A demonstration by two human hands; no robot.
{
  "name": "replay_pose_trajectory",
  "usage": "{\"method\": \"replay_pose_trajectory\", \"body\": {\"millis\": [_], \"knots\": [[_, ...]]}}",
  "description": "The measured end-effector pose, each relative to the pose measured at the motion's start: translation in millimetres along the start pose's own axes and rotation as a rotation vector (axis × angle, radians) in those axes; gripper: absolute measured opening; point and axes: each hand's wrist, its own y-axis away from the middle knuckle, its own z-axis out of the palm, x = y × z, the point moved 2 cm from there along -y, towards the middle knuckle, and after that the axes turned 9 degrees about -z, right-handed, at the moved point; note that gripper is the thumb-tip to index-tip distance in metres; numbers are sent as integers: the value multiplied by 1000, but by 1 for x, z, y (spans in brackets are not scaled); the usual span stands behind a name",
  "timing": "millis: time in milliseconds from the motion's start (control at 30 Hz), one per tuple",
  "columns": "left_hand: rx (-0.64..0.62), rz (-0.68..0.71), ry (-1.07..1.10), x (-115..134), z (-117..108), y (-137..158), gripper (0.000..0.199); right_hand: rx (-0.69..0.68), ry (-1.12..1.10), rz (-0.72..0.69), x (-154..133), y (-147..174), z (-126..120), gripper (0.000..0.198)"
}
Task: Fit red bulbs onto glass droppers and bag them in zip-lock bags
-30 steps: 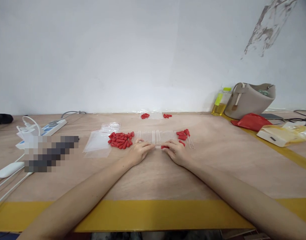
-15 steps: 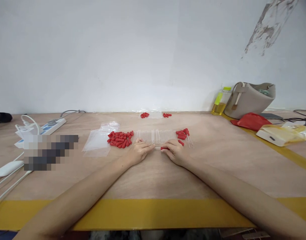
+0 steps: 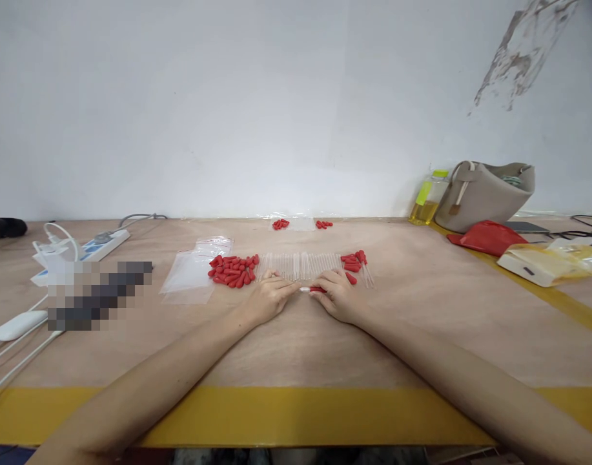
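My left hand (image 3: 271,298) pinches a thin glass dropper tube (image 3: 304,289) that lies sideways between my two hands. In my right hand (image 3: 343,298) is a red rubber bulb (image 3: 317,290), at the tube's right end; my fingers hide part of the joint. Just beyond my hands lies a row of clear glass tubes (image 3: 298,263). A heap of red bulbs (image 3: 232,271) is to the left of that row. On its right sit several droppers with red bulbs (image 3: 356,259), their glass stems pointing toward me.
Clear plastic bags (image 3: 186,274) lie left of the heap. Two small groups of red pieces rest by the wall. A power strip (image 3: 106,245) with cables is far left. At right stand a bottle (image 3: 425,203) and a grey bag (image 3: 487,197), near a red pouch (image 3: 487,239).
My right hand has shifted slightly, and more of the red bulb shows between its fingers. Both hands keep hold of the same pieces.
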Motion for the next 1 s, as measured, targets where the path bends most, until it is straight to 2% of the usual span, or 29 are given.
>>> {"method": "replay_pose_trajectory", "body": {"millis": [433, 600, 700, 833, 1000], "knots": [[-5, -20, 18, 4, -1, -3, 27, -48, 8, -30, -1, -5, 3, 14], [-8, -87, 41, 4, 1, -3, 23, 9, -163, -6, 1, -6, -1, 19], [14, -125, 62, 5, 1, -2, 22, 113, -381, 147, 1, -8, -5, 16], [0, -195, 57, 3, -4, -2, 31, 298, -637, 415, 9, -13, -15, 25], [-20, -345, 45, -3, -12, -2, 31, 414, -706, 601, 45, -21, -45, 35]]}}
